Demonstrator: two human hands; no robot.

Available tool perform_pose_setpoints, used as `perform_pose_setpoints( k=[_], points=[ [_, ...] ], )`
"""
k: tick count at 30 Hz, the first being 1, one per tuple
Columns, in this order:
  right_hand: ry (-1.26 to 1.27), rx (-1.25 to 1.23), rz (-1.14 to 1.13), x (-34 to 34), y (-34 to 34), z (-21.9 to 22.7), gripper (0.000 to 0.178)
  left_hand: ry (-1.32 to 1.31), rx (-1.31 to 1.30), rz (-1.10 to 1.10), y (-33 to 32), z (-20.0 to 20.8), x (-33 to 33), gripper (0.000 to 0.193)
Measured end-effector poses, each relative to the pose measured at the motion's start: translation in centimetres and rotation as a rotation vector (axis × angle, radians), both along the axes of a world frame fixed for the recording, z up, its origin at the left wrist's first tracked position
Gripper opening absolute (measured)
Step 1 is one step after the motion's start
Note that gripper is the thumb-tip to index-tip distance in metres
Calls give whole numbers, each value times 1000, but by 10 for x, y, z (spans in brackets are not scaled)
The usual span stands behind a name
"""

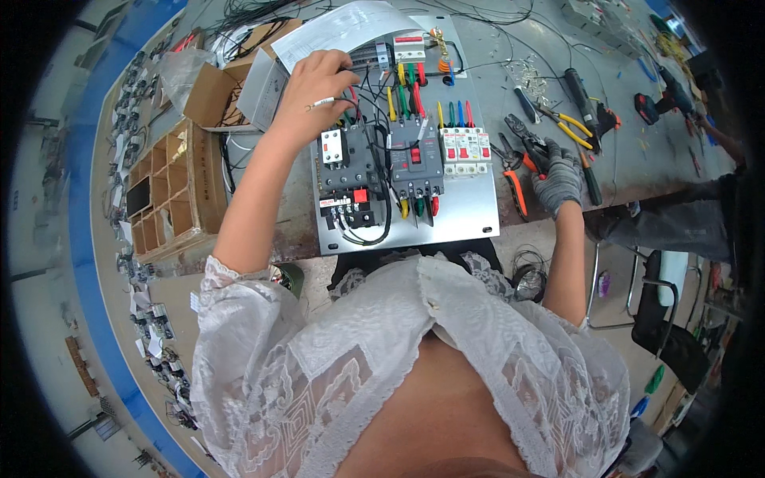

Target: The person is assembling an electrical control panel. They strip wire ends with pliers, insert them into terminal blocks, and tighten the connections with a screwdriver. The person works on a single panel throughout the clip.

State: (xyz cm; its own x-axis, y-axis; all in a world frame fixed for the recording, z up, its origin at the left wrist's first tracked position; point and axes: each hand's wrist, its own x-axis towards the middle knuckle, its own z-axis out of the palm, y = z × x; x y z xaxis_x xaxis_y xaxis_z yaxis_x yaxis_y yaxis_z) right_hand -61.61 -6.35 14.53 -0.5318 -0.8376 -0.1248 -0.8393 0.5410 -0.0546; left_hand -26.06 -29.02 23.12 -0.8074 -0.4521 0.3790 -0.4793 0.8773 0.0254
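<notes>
A metal mounting plate (pixel 470 215) lies in front of me, carrying electrical parts. Over its upper left part is my bare left hand (pixel 319 92), fingers curled together on a thin black wire; the fingertips are partly hidden. A wire with a white marker sleeve (pixel 321 103) crosses that hand. Below it sit a black contactor (pixel 358 163) with a white block and an overload relay (pixel 347 207). A dark grey circuit breaker (pixel 416 155) stands mid-plate, beside small white breakers (pixel 465 150). Right of the plate, my grey-gloved right hand (pixel 560 182) grips black-headed crimping pliers (pixel 522 134).
Orange-handled cutters (pixel 514 179), yellow-handled pliers (pixel 574 131) and a screwdriver (pixel 590 179) lie near my right hand. Left stand a wooden compartment box (pixel 195 183) and an open carton (pixel 209 95). A paper sheet (pixel 358 28) overlaps the plate's far edge. Another person's hand (pixel 717 143) is at far right.
</notes>
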Motion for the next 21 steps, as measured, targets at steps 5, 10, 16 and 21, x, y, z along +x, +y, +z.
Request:
perform_pose_setpoints(
  k=[5,10,16,21],
  points=[
    [-26,-49,4,0,-3,-11,79,-215,133,-16,-13,-8,-17,26],
    [-69,-51,23,1,1,-11,84,-157,153,1,-21,-11,-19,19],
    [-54,-5,67,-1,0,-11,82,33,87,59,-35,-4,-21,17],
    [-89,-107,206,2,-5,10,74,135,116,127,-27,-11,-14,23]
  ],
)
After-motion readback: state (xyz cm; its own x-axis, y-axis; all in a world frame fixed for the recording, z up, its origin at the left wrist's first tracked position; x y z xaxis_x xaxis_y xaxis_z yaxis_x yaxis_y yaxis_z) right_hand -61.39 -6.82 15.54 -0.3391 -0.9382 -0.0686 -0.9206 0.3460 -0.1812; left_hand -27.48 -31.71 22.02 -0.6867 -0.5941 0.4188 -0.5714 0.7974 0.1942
